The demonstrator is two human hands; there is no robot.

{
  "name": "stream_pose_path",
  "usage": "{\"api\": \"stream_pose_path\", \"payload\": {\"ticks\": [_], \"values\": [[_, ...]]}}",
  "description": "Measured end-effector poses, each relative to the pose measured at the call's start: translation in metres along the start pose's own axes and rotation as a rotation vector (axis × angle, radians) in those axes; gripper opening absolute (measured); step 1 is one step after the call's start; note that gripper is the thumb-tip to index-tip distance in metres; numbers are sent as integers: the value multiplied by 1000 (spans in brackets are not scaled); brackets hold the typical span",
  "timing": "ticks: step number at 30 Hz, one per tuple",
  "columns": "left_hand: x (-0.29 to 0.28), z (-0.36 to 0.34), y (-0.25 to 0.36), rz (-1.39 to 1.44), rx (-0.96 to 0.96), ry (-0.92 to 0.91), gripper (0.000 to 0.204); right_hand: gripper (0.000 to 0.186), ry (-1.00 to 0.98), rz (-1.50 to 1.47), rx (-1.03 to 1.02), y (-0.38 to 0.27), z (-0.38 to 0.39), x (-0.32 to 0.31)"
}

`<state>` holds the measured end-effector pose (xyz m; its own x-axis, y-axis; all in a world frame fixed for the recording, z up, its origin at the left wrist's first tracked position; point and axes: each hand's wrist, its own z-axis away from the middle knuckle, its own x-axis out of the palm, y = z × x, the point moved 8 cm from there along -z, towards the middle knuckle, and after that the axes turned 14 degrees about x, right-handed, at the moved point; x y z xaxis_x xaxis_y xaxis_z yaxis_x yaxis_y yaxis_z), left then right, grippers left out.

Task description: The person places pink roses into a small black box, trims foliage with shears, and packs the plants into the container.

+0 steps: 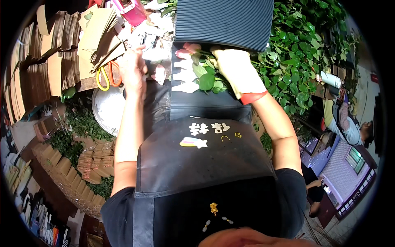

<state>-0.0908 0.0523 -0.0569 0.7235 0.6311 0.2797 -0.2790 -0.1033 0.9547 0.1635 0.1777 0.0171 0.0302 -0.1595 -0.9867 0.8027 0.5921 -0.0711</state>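
A cream glove with a red cuff covers my right hand (236, 68), which lies over rose stems on a dark ribbed surface, fingers curled round them. To its left are pink roses (188, 50) with green leaves (207, 80). Several white sleeve-like pieces (186, 75) sit in a column along that surface's left edge. My bare left hand (135, 68) is raised left of the flowers, close to scissors (108, 75) with yellow and orange handles; glare and blur hide what its fingers do. Another pale pink rose (159, 74) lies just right of it.
A dark ribbed panel (224, 24) rises behind the flowers. Leafy stems (294, 53) are heaped at right. Stacked cardboard pieces (61, 49) fill the far left, above a white tub (109, 109). A pink container (132, 13) stands at the back. Other people (345, 123) are at far right.
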Motion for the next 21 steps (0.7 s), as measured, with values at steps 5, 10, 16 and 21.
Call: {"api": "stream_pose_path", "payload": {"ticks": [5,10,16,21], "values": [[35,24,-26,-671,55,-522,22,47,-133,-71,5,-6,6,-17],[64,40,-42,-457,-78,-615,30,40,-15,57,18,-12,1,2],[23,36,-14,-59,-124,-138,20,37,-101,98,61,-6,-1,8],[-13,33,13,-515,5,-419,24,34,76,-164,18,-20,31,-75]]}}
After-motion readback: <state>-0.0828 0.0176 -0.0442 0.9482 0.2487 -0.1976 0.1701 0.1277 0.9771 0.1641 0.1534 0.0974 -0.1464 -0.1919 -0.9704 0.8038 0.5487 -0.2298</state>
